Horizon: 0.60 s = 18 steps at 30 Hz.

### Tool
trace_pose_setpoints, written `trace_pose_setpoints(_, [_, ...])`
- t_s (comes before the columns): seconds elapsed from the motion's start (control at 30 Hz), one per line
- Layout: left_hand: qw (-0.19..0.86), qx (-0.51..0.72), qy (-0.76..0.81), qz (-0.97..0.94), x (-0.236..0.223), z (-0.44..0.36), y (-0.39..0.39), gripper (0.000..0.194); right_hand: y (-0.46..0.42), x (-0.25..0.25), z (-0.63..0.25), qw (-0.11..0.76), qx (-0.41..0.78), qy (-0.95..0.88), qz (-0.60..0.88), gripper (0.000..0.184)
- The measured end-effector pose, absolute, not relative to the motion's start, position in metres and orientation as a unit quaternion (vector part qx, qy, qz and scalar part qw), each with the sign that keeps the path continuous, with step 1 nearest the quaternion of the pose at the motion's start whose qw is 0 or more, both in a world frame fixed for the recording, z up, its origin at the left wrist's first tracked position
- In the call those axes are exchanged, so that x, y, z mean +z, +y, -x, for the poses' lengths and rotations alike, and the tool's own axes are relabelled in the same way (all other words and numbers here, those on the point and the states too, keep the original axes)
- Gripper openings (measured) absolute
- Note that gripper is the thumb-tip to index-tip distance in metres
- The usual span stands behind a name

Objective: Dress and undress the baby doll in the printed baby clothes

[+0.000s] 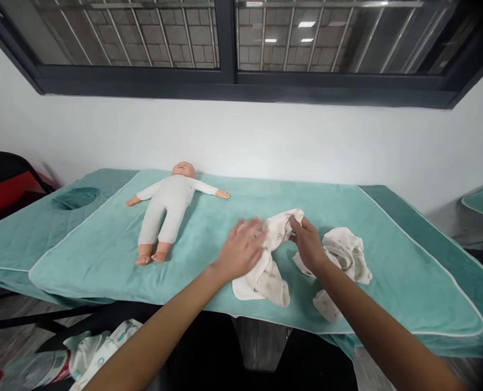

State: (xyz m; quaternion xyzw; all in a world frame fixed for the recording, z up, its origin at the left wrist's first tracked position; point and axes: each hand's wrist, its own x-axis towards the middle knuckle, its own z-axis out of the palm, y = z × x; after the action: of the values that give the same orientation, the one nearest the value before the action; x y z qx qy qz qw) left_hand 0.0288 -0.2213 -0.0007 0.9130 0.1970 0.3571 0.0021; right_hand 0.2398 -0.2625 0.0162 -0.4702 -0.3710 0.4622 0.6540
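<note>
A small white printed baby garment (270, 277) lies bunched on the green bed cover, with one sleeve or leg lifted at its upper right. My right hand (307, 243) pinches the end of that lifted part between thumb and fingers. Over the garment's left side is my left hand (241, 251), blurred by motion, its fingers stretched out and apart. Whether it touches the cloth I cannot tell. Beside my right wrist sits another crumpled white printed garment (349, 255), partly hidden by the forearm. Part of a white cloth (326, 306) shows below that forearm.
A baby doll (168, 203) in a white suit lies on its back at the left of the green-covered bed (102, 244). At the lower left are a plastic bottle (41, 369) and printed cloths (102, 347). A wall and barred window stand behind.
</note>
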Motion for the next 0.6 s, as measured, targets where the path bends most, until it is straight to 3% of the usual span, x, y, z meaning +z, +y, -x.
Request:
trace_pose_setpoints(0.1, [-0.043,0.231,0.069,-0.969,-0.022,-0.022,-0.241,0.053,-0.250,0.021,-0.242,0.707,0.483,-0.322,0.404,0.034])
trace_pose_setpoints(0.2, [-0.011,0.160,0.085,-0.983,-0.039,-0.021,-0.255,0.063,-0.244,0.005,-0.242,0.718,0.496,-0.307,0.380,0.040])
trace_pose_setpoints(0.3, [0.023,0.132,0.105,-0.985,-0.039,-0.020,-0.256,0.036,-0.247,-0.029,-0.246,0.683,0.522,-0.305,0.409,0.044])
trace_pose_setpoints(0.37, [0.045,0.131,0.114,-0.984,-0.031,-0.020,-0.249,0.019,-0.252,-0.051,-0.249,0.663,0.512,-0.315,0.446,0.044])
trace_pose_setpoints(0.6, [0.228,0.301,0.385,-0.842,0.022,-0.001,-0.210,0.024,-0.256,-0.065,-0.277,0.595,0.404,-0.436,0.540,0.041])
